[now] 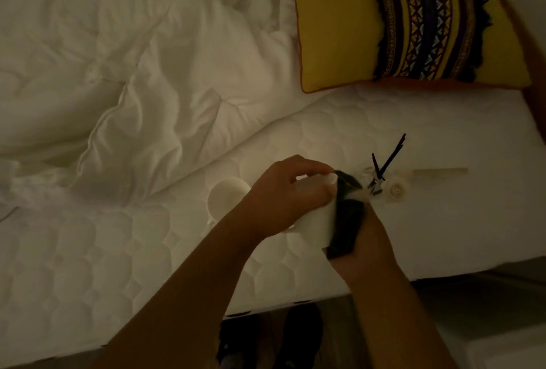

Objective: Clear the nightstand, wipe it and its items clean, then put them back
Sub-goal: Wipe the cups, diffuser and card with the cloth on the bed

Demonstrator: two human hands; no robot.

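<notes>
Hands work near the mattress edge [295, 300]: left hand [283, 191] grips a white object [319, 218], right hand [366, 238] clutches a dark cloth [345, 229].

White cup [317, 221] tilted, dark cloth [347, 228] pressed vs its side.

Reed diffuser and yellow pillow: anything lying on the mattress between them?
No. In the head view, only bare quilted mattress lies between the reed diffuser and the yellow pillow.
</notes>
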